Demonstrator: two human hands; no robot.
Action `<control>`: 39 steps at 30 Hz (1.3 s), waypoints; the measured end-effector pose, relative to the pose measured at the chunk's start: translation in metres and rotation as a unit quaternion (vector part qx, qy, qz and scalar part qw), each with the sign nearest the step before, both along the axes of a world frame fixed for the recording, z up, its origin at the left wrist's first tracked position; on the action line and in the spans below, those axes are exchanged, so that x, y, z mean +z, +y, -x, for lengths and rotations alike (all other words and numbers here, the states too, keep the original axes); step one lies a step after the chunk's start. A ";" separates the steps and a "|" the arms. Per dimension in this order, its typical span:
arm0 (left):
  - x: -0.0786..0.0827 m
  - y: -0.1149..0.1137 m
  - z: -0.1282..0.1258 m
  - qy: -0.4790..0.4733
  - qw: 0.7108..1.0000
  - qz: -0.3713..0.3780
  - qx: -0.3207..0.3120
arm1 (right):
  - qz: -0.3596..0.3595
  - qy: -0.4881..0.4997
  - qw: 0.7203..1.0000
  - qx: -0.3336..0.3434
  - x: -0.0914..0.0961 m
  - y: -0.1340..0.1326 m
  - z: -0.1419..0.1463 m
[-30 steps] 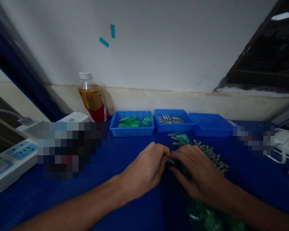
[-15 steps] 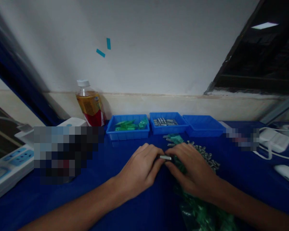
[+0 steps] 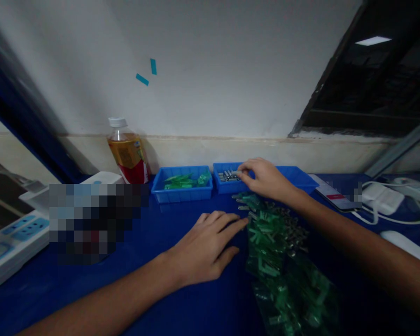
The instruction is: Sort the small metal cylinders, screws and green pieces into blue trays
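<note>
My right hand [image 3: 266,178] reaches over the middle blue tray [image 3: 227,188]. Its thumb and fingertips are pinched around a small silver metal pin [image 3: 235,172], just above the similar pins [image 3: 227,176] lying in that tray. My left hand [image 3: 210,247] is low over the blue tabletop, fingers stretched and apart, holding nothing. Its index fingertip points at green plastic bags [image 3: 269,242] full of small light-green pieces. Behind the bags lies a heap of small metal screws [image 3: 294,226], partly covered by them.
The left blue tray [image 3: 182,196] contains green packets. Another blue tray [image 3: 303,179] stands behind my right forearm. At left are a drink bottle [image 3: 128,151] and a power strip [image 3: 21,238]. A phone [image 3: 336,193], white charger [image 3: 381,198] and white mouse [image 3: 406,246] lie at right.
My hands were together around a small metal pin. Now the right hand has moved forward to the middle tray with a pin, while the left has let go and spread its fingers.
</note>
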State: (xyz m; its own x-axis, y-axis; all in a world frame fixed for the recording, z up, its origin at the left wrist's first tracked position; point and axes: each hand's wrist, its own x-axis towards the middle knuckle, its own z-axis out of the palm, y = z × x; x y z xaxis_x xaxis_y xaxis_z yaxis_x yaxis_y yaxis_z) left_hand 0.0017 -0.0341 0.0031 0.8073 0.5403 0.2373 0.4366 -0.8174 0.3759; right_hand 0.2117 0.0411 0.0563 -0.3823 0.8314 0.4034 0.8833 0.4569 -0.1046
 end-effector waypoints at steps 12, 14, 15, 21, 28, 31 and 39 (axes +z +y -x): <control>-0.001 0.000 0.000 0.007 1.000 -0.001 0.008 | 0.098 -0.083 0.990 -0.051 -0.016 0.071 0.025; -0.002 0.001 0.000 -0.003 1.000 0.010 0.017 | 0.100 -0.104 0.988 -0.053 -0.015 0.071 0.028; -0.003 0.001 0.000 -0.012 1.000 0.017 0.021 | 0.101 -0.115 0.987 -0.054 -0.015 0.071 0.030; -0.010 0.006 0.001 -0.079 0.995 0.040 0.034 | 0.083 -0.163 0.981 -0.061 -0.007 0.066 0.040; -0.011 0.007 0.003 -0.141 0.988 0.030 0.051 | 0.012 -0.073 0.994 -0.078 -0.003 0.028 0.040; -0.010 0.008 0.003 -0.172 0.982 0.024 0.074 | -0.051 0.046 0.998 0.008 -0.016 -0.018 0.038; -0.008 0.007 0.002 -0.220 0.973 0.010 0.065 | 0.011 0.045 0.992 0.115 -0.042 -0.094 0.028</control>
